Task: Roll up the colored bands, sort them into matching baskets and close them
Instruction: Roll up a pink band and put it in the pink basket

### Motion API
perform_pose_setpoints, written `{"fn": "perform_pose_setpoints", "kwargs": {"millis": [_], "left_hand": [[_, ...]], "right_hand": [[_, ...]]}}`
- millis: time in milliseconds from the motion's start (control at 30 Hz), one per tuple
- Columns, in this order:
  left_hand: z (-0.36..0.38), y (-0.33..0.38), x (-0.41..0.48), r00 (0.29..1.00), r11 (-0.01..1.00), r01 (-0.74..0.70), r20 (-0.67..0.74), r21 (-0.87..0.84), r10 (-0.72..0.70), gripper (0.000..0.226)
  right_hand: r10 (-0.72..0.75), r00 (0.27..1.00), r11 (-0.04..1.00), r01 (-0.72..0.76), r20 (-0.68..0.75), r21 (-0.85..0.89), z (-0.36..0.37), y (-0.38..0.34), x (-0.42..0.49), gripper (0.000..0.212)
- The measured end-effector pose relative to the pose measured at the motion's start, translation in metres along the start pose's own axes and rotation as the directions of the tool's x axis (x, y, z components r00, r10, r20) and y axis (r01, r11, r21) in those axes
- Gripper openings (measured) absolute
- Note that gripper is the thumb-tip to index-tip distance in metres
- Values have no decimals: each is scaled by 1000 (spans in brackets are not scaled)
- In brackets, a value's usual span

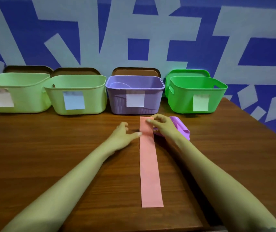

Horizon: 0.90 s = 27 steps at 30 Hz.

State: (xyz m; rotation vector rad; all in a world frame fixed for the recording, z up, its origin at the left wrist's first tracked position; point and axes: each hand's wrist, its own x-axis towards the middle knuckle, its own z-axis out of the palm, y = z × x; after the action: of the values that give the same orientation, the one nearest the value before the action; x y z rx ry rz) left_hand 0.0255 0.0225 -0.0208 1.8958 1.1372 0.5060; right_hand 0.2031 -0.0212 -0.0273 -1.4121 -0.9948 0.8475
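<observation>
A long pink band (149, 164) lies flat on the wooden table (50, 148), running from near the front edge toward the baskets. My right hand (163, 126) pinches its far end. My left hand (123, 135) rests on the table beside it, one fingertip touching the band's left edge. A crumpled purple band (182, 128) lies just right of my right hand, partly hidden by it. Along the back stand two light green baskets (16, 92) (77, 96), a purple basket (134, 96) and a bright green basket (194, 94), all open, each with a paper label.
Brown lids (28, 69) (76, 71) (136, 71) lean behind the first three baskets, and a green lid (187, 72) behind the fourth. A blue patterned wall rises behind them. The table's right edge slants away at the far right.
</observation>
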Motion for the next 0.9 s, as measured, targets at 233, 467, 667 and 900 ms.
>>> {"fn": "perform_pose_setpoints", "kwargs": {"millis": [233, 467, 667, 900], "left_hand": [[18, 1, 53, 995, 933, -94, -4, -348, 99, 18], [39, -2, 68, 987, 889, -160, -92, -428, 133, 7], [41, 1, 69, 997, 809, -72, -19, -583, 75, 16], [47, 0, 68, 989, 789, -139, -123, -598, 81, 17]], "right_hand": [[-111, 994, 984, 113, 20, -138, -3, 14, 13, 14], [-177, 982, 978, 168, -59, -123, -8, 20, 16, 14], [-217, 969, 975, 210, -120, -74, -8, 28, 20, 18], [-241, 965, 968, 232, -100, -98, -9, 29, 20, 20]]}}
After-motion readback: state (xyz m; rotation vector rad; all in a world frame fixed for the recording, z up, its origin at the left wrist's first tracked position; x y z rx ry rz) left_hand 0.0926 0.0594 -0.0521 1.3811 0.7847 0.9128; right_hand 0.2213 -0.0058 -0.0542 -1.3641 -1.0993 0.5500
